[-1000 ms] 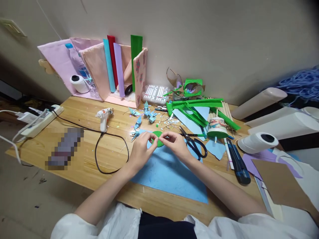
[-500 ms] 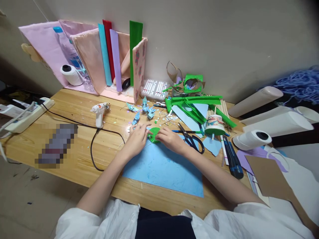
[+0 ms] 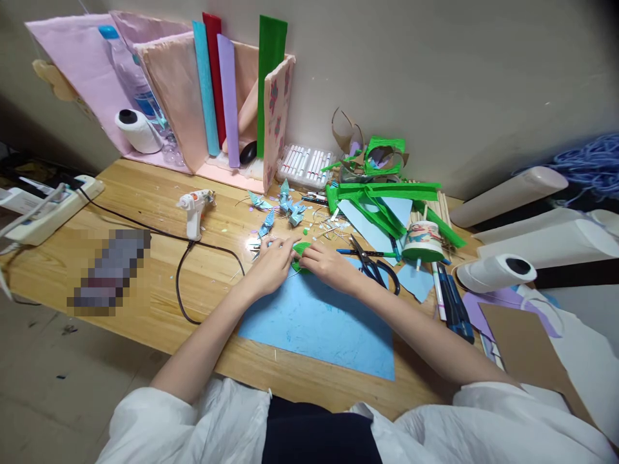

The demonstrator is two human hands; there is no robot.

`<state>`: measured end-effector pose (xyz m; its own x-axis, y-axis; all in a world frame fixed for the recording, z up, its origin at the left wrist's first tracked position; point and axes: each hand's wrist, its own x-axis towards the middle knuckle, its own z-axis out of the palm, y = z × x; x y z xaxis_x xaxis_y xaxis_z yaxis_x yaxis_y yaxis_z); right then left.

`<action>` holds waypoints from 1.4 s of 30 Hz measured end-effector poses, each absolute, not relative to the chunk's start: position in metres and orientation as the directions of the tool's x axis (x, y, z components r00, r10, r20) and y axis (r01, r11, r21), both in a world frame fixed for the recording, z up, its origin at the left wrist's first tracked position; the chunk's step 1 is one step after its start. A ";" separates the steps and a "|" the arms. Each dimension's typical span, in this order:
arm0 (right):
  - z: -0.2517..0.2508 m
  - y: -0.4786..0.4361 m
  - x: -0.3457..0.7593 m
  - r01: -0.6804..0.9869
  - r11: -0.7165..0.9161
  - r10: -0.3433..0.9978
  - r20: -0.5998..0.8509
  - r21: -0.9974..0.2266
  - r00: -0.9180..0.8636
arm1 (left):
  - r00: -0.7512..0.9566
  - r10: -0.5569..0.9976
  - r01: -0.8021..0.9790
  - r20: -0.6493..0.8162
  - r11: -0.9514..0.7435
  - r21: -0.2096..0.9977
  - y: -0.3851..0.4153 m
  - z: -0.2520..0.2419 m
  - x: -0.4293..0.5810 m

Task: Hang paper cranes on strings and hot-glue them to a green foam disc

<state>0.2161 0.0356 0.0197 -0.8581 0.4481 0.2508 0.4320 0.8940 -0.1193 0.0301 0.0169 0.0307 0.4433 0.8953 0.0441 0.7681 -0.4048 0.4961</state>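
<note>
Between my hands is a small green disc [image 3: 302,247], its surface crinkled like crepe paper, held just above the far edge of a blue sheet [image 3: 319,328]. The fingers of my left hand [image 3: 271,265] are closed on its left side. My right hand [image 3: 329,265] pinches its right side and covers much of it. A thin pale string shows just below the disc. Black-handled scissors [image 3: 374,267] lie open to the right of my right hand. Folded light-blue paper cranes [image 3: 291,209] sit beyond my left hand.
To the left stand a white glue gun [image 3: 194,216] with its black cord and a blurred-out dark object [image 3: 113,270]. Green paper strips [image 3: 387,191], a round green-based piece [image 3: 423,241], a utility knife [image 3: 457,306] and a thread cone [image 3: 498,273] are at right. A pink organizer [image 3: 167,96] stands behind.
My right hand has moved slightly left, closer to my left hand, and now covers more of the green disc. The camera view has tilted down a little.
</note>
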 end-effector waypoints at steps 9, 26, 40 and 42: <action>0.019 0.037 0.213 0.408 0.913 0.398 0.215 0.002 -0.892 | 0.450 0.890 0.766 0.068 -0.424 0.484 0.015 0.030 0.031; 0.021 0.045 0.215 0.341 0.937 0.349 0.226 -0.075 -0.910 | 0.458 0.887 0.770 0.060 -0.429 0.472 0.014 0.030 0.032; 0.023 0.046 0.217 0.311 0.942 0.330 0.161 -0.129 -0.930 | 0.458 0.886 0.767 0.069 -0.433 0.473 0.014 0.031 0.033; 0.026 0.045 0.218 0.306 0.942 0.326 0.156 -0.140 -0.932 | 0.457 0.887 0.768 0.066 -0.431 0.473 0.014 0.031 0.033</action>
